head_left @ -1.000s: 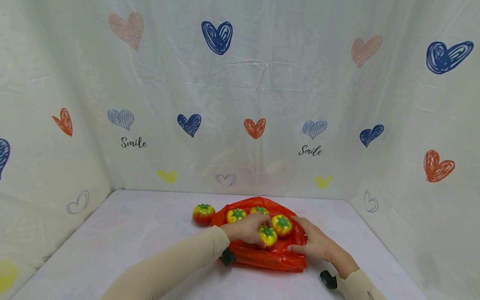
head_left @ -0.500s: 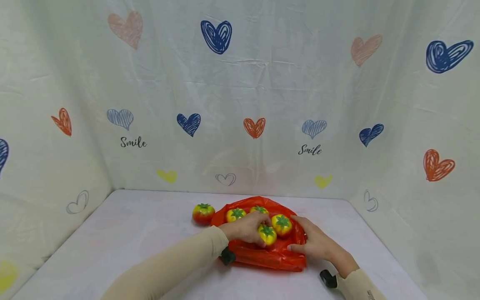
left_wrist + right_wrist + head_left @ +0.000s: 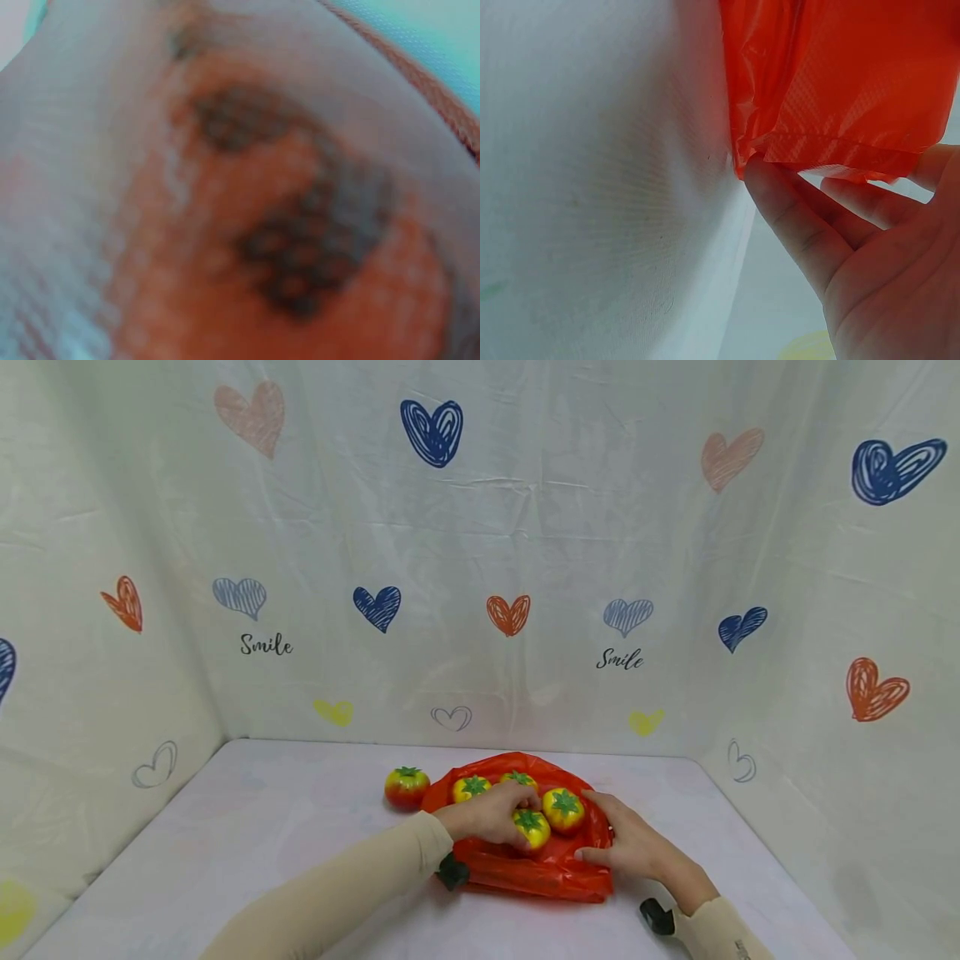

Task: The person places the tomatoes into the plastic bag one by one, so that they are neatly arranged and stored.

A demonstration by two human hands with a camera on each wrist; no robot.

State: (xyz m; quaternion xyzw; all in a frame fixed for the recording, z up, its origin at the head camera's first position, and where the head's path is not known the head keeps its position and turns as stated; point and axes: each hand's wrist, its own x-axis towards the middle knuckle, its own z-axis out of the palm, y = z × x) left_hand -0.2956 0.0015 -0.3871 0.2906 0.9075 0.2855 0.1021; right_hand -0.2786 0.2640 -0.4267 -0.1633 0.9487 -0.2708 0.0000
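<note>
In the head view a red plastic bag point(image 3: 525, 881) lies spread on the table, with several yellow-and-red tomatoes bearing green leafy tops on it. My left hand point(image 3: 491, 814) curls its fingers and thumb round the front tomato point(image 3: 534, 828). Just right of that sits another tomato point(image 3: 563, 811); a third point(image 3: 472, 788) lies behind my left hand. My right hand point(image 3: 637, 843) holds the bag's right side, thumb on one face and fingers on the other. The right wrist view shows fingers point(image 3: 795, 225) against the bag's hem point(image 3: 840, 154). A blurred printed surface fills the left wrist view.
One tomato point(image 3: 407, 788) stands on the white table point(image 3: 315, 843) outside the bag, at its left. White curtains point(image 3: 480, 527) printed with hearts hang behind and at both sides of the table.
The front tomato has shifted slightly left together with my left hand. My right hand stays in place on the bag.
</note>
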